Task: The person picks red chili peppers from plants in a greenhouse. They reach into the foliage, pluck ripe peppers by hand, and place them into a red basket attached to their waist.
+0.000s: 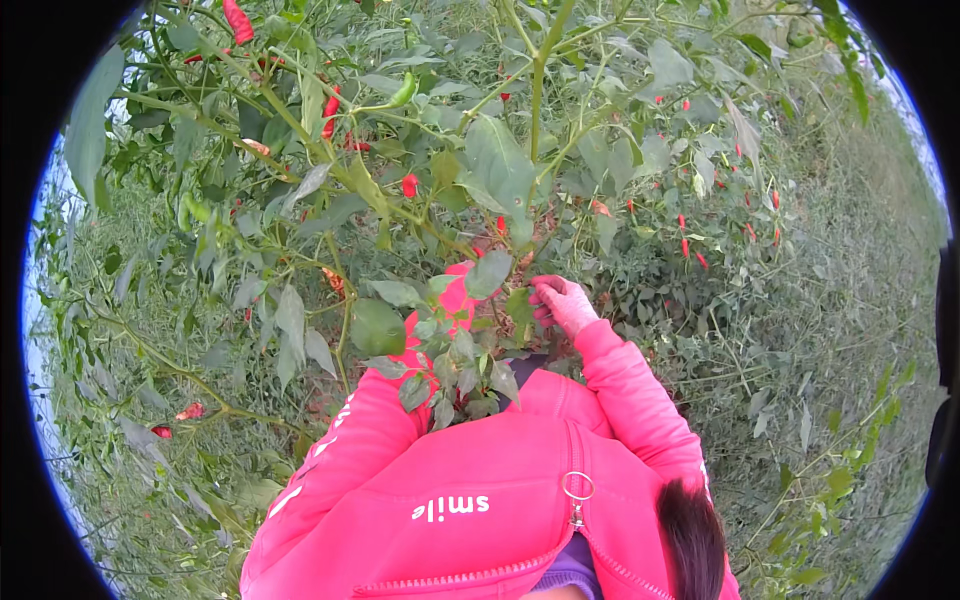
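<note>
My right hand (561,304) reaches in among the chilli plants, its fingers curled close to a green leaf (519,306). Whether anything is pinched between those fingers cannot be made out. Leaves cover my left hand; only patches of its pink sleeve (455,296) show through. Just beyond the hands hangs a small red chilli (501,225), and farther up-left another red chilli (409,185). A leafy sprig (465,360) stands in front of my left forearm.
A thick forked stem (538,105) rises ahead. Longer red chillies (331,112) and a green chilli (405,90) hang upper left. Several small red chillies (685,248) dot the plants at right. A low branch (172,367) crosses at left, near a shrivelled chilli (190,411).
</note>
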The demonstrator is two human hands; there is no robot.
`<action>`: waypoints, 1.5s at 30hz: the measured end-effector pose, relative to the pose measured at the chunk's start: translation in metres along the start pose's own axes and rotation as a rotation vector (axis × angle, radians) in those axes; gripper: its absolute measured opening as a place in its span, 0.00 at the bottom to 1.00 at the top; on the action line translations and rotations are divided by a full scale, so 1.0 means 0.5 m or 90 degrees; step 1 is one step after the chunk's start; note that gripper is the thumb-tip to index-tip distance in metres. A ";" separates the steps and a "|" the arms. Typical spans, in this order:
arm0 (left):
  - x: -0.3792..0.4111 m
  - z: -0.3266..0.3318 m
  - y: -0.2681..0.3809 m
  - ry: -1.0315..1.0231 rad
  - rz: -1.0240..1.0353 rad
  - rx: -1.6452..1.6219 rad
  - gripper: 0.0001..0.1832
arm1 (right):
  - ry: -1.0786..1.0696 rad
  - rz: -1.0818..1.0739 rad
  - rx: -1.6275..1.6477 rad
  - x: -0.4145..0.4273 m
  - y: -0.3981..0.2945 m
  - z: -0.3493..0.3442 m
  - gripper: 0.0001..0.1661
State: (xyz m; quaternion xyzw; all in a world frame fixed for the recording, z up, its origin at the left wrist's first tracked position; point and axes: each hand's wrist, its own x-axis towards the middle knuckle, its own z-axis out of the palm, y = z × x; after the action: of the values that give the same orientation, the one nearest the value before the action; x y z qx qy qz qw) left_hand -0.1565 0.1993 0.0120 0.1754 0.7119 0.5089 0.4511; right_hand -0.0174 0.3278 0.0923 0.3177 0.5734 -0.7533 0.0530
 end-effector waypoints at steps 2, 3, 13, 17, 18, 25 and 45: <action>-0.003 0.000 0.004 -0.003 -0.003 -0.004 0.13 | -0.012 0.012 -0.007 -0.002 -0.008 0.003 0.16; -0.005 -0.001 0.006 -0.005 -0.007 -0.008 0.13 | -0.025 0.012 -0.030 -0.004 -0.009 0.007 0.16; -0.070 0.001 -0.011 -0.025 -0.126 -0.085 0.14 | -0.044 0.018 -0.092 -0.030 -0.006 0.005 0.16; -0.089 -0.055 0.034 -0.095 -0.312 -0.170 0.14 | -0.035 0.051 -0.085 -0.035 0.016 -0.018 0.18; -0.101 -0.071 0.043 -0.148 -0.330 -0.187 0.14 | -0.037 0.066 -0.096 -0.038 0.022 -0.021 0.18; -0.217 -0.015 0.193 -0.343 -0.171 -0.157 0.14 | -0.097 0.027 0.040 -0.095 -0.036 -0.021 0.22; -0.155 0.038 0.201 0.186 0.160 -0.125 0.15 | 0.081 -0.217 0.437 -0.168 -0.049 -0.077 0.14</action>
State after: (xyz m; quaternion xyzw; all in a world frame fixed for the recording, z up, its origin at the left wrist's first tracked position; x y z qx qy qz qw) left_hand -0.1208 0.1973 0.1352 0.1425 0.6894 0.6481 0.2905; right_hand 0.0541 0.3466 0.1527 0.2632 0.3350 -0.8781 -0.2180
